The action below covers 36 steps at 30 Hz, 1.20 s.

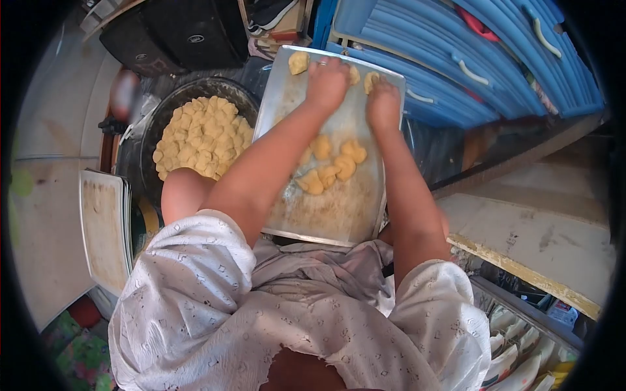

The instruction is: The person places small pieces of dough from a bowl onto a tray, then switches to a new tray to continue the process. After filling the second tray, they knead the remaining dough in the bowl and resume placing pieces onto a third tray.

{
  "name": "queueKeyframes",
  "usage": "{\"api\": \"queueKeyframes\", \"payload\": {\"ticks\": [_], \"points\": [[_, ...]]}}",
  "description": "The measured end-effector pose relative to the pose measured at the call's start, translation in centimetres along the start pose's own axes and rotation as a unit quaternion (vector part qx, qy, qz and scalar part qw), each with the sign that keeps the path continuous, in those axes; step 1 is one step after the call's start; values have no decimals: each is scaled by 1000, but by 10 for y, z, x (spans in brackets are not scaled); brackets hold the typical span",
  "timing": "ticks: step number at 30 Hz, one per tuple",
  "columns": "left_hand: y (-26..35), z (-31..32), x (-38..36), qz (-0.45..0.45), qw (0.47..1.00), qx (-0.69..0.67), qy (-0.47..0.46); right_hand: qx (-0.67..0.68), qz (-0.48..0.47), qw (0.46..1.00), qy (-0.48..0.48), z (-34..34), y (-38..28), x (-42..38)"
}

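- Reaching in the head view toward the far end of a metal tray (326, 218), both arms stretch forward, the left hand (328, 83) and right hand (383, 105) near each other.
- The left hand, with a ring on one finger, has its fingers bent down toward the tray; one dough piece (354, 75) shows right beside it, on the side facing the right hand. Whether the fingers grip anything, I cannot tell.
- The right hand is curled fairly narrow, its fingers at another dough piece (371, 82). Its fingertips are partly hidden, so a pinch cannot be made out.
- A separate dough lump (298, 63) lies by the tray's far left corner, near the left hand.
- Around the middle of the tray sits a loose group of dough pieces (344, 167), several touching.
- The tray's near edge is at the person's lap, and brown stains mark its surface.
- Left of the tray, a round dark tub (149, 156) holds a big heap of dough balls (207, 137), with a bare knee (185, 194) in front.
- Farther left, several trays (103, 225) stand stacked together on a slant.
- Beyond the tray, to the right, are blue drawers (417, 72) with pale handles; black cases (195, 32) stand at the upper left.
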<state>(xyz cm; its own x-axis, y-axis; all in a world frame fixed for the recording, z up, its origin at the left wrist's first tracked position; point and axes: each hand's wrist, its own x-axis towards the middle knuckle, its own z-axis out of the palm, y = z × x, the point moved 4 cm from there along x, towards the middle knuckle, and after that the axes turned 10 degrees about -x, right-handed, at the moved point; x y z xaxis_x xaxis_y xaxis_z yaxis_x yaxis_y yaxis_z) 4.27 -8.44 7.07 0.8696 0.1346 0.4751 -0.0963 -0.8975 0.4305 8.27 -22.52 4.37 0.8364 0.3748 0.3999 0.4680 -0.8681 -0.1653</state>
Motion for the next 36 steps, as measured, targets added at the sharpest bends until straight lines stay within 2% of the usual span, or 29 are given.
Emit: {"api": "queueKeyframes", "payload": {"ticks": [1,3,4,6,8,9,11,12,13,14,15,16,17,18,20,21,23,24,26,27,29,30,31,32,33,34,36], "points": [[-4,0,-1,1,1000,-1,-4,-52,-13,998,32,3,-3,-5],[-21,-16,-2,-10,988,54,144,-105,-23,992,64,2,-12,-12],[-25,-21,-3,-9,988,53,145,-151,-13,985,78,-3,-18,-12],[-39,-17,-2,-69,997,6,-42,-197,-6,976,94,-14,-30,-14],[-43,-20,2,-54,997,15,-45,-59,33,998,0,-45,-47,-10],[-44,-20,3,-42,996,28,-70,-59,31,998,1,-53,-52,-8],[-44,-23,2,-29,994,43,-97,94,85,963,-239,-45,-58,-13],[-44,-29,1,-23,998,36,-54,95,85,963,-238,-49,-57,-17],[-43,-33,1,-18,999,28,-11,80,16,950,-301,-51,-57,-25],[-46,-32,0,-18,999,27,-11,63,-53,928,-363,-52,-57,-34],[-54,-36,-1,-45,998,17,46,62,-52,928,-363,-53,-51,-41],[-64,-40,-2,-73,992,5,103,91,-100,912,-388,-50,-47,-52],[-79,-32,-2,-118,992,-40,-37,120,-148,891,-413,-47,-43,-61],[-85,-32,-1,-120,991,-43,-36,116,-149,890,-414,-44,-34,-63],[-89,-32,2,-112,984,-83,-114,195,-130,886,-399,-45,-28,-53],[-89,-33,2,-114,984,-82,-111,195,-133,886,-399,-42,-27,-49],[-86,-38,-1,-113,984,-114,-77,288,73,890,-346,-51,-25,-31],[-85,-40,-4,-112,984,-112,-77,290,72,889,-346,-51,-35,-25],[-80,-55,-14,-137,982,-129,-4,273,129,948,-105,-60,-53,-5],[-78,-62,-18,-136,983,-126,-5,276,130,947,-104,-45,-62,-3],[-84,-64,-37,-281,914,-162,-242,267,67,960,-45,-17,-82,-3],[-82,-69,-49,-281,915,-157,-242,271,67,959,-44,-8,-88,-5],[-77,-68,-66,-228,920,-163,-273,157,-29,986,-39,-6,-101,-9],[-73,-68,-77,-174,921,-170,-303,38,-125,991,-33,-11,-116,-14],[-75,-69,-79,-175,922,-168,-302,0,-101,988,-118,-11,-118,-14],[-76,-69,-81,-194,907,-200,-316,1,-102,988,-116,-25,-122,-16],[-80,-68,-80,-210,891,-235,-326,97,-75,983,-137,-48,-122,-25]]}}
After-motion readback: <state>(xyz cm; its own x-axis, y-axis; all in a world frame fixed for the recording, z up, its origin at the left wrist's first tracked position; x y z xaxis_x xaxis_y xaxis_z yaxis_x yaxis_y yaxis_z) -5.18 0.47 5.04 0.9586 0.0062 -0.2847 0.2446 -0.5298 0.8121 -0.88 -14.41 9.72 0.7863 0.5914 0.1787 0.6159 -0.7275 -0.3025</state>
